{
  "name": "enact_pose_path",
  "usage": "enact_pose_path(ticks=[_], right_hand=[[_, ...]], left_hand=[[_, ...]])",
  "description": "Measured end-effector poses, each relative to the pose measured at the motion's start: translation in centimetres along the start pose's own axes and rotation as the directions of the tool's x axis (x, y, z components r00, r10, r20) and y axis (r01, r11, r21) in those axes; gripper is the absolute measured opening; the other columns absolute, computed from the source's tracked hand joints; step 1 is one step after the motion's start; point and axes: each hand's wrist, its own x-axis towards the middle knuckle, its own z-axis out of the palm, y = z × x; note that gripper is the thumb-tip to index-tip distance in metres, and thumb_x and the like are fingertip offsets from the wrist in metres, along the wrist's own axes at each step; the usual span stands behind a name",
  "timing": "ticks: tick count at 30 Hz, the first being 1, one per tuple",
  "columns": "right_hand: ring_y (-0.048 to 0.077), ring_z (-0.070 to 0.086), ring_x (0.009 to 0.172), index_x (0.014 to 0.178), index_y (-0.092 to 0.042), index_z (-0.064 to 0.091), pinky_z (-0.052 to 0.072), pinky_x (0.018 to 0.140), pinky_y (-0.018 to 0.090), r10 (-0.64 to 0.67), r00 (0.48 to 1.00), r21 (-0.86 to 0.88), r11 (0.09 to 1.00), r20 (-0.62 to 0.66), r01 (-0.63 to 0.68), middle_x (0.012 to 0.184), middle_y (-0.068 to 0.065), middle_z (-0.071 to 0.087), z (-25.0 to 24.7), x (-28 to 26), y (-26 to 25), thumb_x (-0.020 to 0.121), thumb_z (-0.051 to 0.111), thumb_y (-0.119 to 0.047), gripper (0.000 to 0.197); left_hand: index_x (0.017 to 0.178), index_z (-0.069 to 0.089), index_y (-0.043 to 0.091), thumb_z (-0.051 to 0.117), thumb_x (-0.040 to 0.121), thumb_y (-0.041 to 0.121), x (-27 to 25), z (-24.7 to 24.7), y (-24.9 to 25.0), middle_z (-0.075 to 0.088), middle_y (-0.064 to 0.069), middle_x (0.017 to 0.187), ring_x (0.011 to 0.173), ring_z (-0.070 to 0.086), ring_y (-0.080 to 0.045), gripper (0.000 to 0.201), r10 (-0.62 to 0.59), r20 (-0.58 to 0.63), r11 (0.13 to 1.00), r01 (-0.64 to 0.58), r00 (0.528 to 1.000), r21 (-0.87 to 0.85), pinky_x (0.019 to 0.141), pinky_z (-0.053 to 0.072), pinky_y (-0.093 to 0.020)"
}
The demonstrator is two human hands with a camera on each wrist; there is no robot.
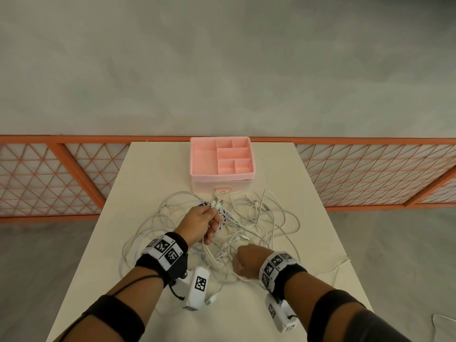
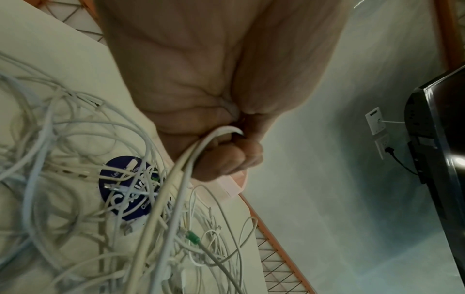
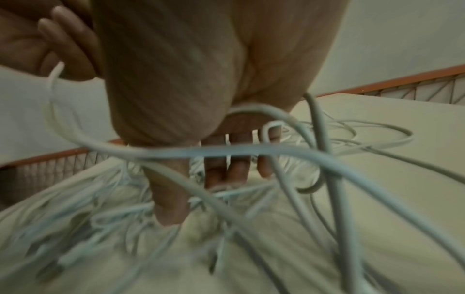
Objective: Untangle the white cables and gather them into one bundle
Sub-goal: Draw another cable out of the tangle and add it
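Left hand: my left hand [image 1: 200,224] is raised over the middle of the bench [image 1: 153,169], fingers [image 2: 236,157] curled tight round a bunch of cable ends – plugs stick out past the knuckles toward the far edge.
Right hand: my right hand [image 1: 246,264] sits low near the front edge, reaching into the tangle; the wrist view shows its fingers [image 3: 239,163] fairly straight and pointing down among the strands, with one strand looped across them – I cannot tell whether they grip anything.
White cables: the white cables [image 1: 266,218] lie in a loose tangle across the middle of the bench, loops spreading toward both side edges.
Pink organiser: a pink organiser [image 1: 222,159] with open compartments stands at the far edge, just beyond the tangle.
Blue disc: a blue disc [image 2: 125,189] with white lettering lies under the cables.
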Motion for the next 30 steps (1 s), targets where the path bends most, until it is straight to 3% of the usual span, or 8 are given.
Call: enact_pose_path(ticks=[2, 5, 7, 10, 14, 19, 25, 30], right_hand=[[0.012, 0.056, 0.069, 0.063, -0.025, 0.057, 0.046, 0.069, 0.024, -0.064, 0.997, 0.142, 0.987, -0.053, 0.071, 0.065, -0.013, 0.053, -2.1, -0.3, 0.4, 0.089, 0.056, -0.024, 0.026], [0.009, 0.062, 0.093, 0.076, -0.039, 0.067, 0.046, 0.094, 0.034, -0.030, 0.971, 0.437, 0.889, -0.238, 0.135, 0.093, -0.020, 0.064, -5.9, -1.0, 1.1, 0.090, 0.066, -0.032, 0.016], [0.005, 0.063, 0.087, 0.087, -0.032, 0.074, 0.048, 0.089, 0.033, 0.007, 0.936, 0.544, 0.815, -0.352, 0.198, 0.093, -0.016, 0.069, -8.5, -1.7, 1.0, 0.088, 0.071, -0.032, 0.003], [-0.001, 0.060, 0.067, 0.091, -0.017, 0.077, 0.045, 0.072, 0.023, -0.005, 0.893, 0.601, 0.739, -0.450, 0.306, 0.076, -0.012, 0.071, -11.6, -2.4, 0.5, 0.087, 0.073, -0.023, 0.008], [0.010, 0.057, 0.055, 0.087, -0.003, 0.069, 0.044, 0.057, 0.022, -0.068, 0.843, 0.645, 0.612, -0.534, 0.458, 0.068, 0.006, 0.068, -14.8, -3.6, -0.6, 0.092, 0.064, -0.005, 0.007], [0.020, 0.047, 0.052, 0.091, 0.001, 0.062, 0.045, 0.052, 0.029, 0.091, 0.711, 0.679, 0.400, -0.697, 0.615, 0.063, 0.011, 0.052, -19.2, -5.0, -1.5, 0.094, 0.059, -0.002, 0.005], [0.011, 0.043, 0.048, 0.085, -0.011, 0.057, 0.048, 0.051, 0.027, 0.294, 0.582, 0.647, 0.228, -0.758, 0.727, 0.062, 0.002, 0.046, -21.9, -5.8, -1.3, 0.099, 0.048, -0.001, 0.019], [0.015, 0.046, 0.047, 0.085, -0.013, 0.058, 0.047, 0.051, 0.029, 0.351, 0.622, 0.714, 0.351, -0.700, 0.606, 0.060, 0.002, 0.050, -19.4, -4.4, 0.4, 0.099, 0.053, -0.012, 0.015]], left_hand=[[0.083, 0.058, 0.003, 0.040, 0.107, 0.019, 0.1, -0.3, 0.5, 0.052, -0.006, 0.059, 0.042, 0.042, -0.015, 0.033, 0.007, -0.022, 0.999, -0.008, 1.000, -0.046, 0.042, 0.036, -0.023], [0.081, 0.056, 0.006, 0.042, 0.106, 0.020, 0.3, -0.5, 1.3, 0.050, -0.007, 0.062, 0.042, 0.040, -0.014, 0.033, 0.048, -0.073, 0.993, -0.056, 0.996, -0.107, 0.040, 0.031, -0.021], [0.082, 0.058, 0.005, 0.045, 0.106, 0.021, 0.4, -0.5, 2.0, 0.055, -0.008, 0.068, 0.042, 0.040, -0.013, 0.032, 0.123, -0.124, 0.983, -0.138, 0.985, -0.121, 0.039, 0.032, -0.021], [0.094, 0.068, 0.002, 0.049, 0.104, 0.021, 0.4, -0.4, 3.4, 0.067, 0.000, 0.069, 0.043, 0.042, -0.013, 0.028, 0.264, -0.171, 0.956, -0.282, 0.949, -0.086, 0.042, 0.038, -0.024], [0.102, 0.075, 0.014, 0.053, 0.102, 0.023, 0.8, 0.1, 4.8, 0.074, -0.010, 0.095, 0.047, 0.042, -0.014, 0.023, 0.340, -0.107, 0.928, -0.352, 0.934, -0.125, 0.047, 0.041, -0.025], [0.096, 0.074, 0.008, 0.054, 0.102, 0.021, 1.0, 0.3, 4.7, 0.061, -0.006, 0.074, 0.044, 0.038, -0.012, 0.024, 0.331, -0.036, 0.927, -0.332, 0.943, -0.175, 0.043, 0.036, -0.023], [0.095, 0.073, 0.006, 0.054, 0.102, 0.017, 1.1, 0.6, 4.5, 0.064, -0.005, 0.082, 0.046, 0.035, -0.010, 0.023, 0.336, -0.036, 0.925, -0.337, 0.941, -0.175, 0.043, 0.033, -0.022], [0.093, 0.071, 0.006, 0.053, 0.102, 0.019, 1.4, 0.3, 5.3, 0.067, -0.005, 0.079, 0.044, 0.031, -0.010, 0.024, 0.321, -0.087, 0.904, -0.333, 0.943, -0.269, 0.044, 0.028, -0.021]])
